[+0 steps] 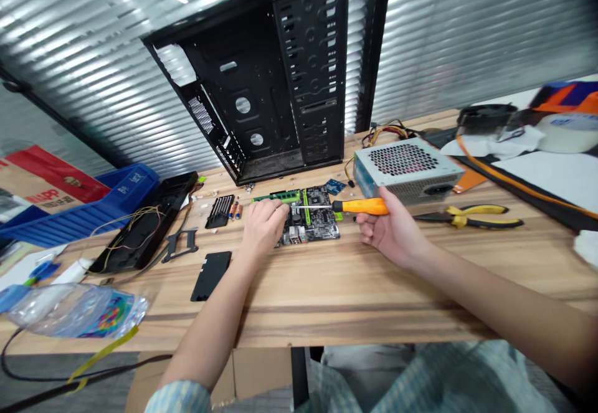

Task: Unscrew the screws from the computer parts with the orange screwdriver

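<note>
My right fingers (370, 218) hold an orange-handled screwdriver (360, 207), its tip over the motherboard (319, 230). My left fingers (268, 213) curl on the board; I can't tell if they grip. Just beyond them sits a green RAM stick (276, 197). The board remains on the bench (374, 294), outside the bare black PC case (243, 104).

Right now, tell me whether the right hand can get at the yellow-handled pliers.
Likely yes: the pliers lie on the table just beside the right hand, with nothing between them. It would probably need to put down the screwdriver first.
</note>
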Demonstrator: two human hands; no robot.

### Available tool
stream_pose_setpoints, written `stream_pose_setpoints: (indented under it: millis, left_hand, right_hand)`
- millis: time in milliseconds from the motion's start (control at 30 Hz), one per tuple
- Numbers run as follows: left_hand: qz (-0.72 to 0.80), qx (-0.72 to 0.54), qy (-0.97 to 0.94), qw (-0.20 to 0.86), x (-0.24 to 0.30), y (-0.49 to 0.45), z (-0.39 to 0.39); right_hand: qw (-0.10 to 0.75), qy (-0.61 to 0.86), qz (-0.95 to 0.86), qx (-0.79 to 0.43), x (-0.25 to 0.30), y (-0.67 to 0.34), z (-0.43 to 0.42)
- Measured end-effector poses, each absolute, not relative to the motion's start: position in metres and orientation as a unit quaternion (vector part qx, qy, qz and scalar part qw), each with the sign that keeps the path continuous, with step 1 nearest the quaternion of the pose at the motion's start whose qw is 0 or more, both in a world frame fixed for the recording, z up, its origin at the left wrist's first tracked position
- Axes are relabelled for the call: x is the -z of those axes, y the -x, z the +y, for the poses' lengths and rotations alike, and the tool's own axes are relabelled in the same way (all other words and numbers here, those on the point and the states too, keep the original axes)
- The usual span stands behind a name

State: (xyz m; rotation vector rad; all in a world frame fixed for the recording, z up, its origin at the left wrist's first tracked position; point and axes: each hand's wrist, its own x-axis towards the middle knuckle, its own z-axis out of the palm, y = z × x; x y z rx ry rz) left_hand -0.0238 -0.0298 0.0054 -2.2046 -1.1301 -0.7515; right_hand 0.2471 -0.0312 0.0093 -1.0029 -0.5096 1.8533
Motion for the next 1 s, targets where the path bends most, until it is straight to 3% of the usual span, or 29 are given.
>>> stream_pose_setpoints:
  millis: [533,1000]
  left_hand:
    - [-0.410,0.297,0.813,0.288,-0.0067,0.0217,-0.0302]
    - [-0.430,0.321,0.809,0.241,-0.0055,0.0211,-0.0317]
  right_hand:
    - [0.471,0.406,-0.199,-0.758,-0.0108,-0.2465,-0.0318]
    - [0.478,0.412,-0.187,-0.753,-0.0137,-0.2440,-0.0321]
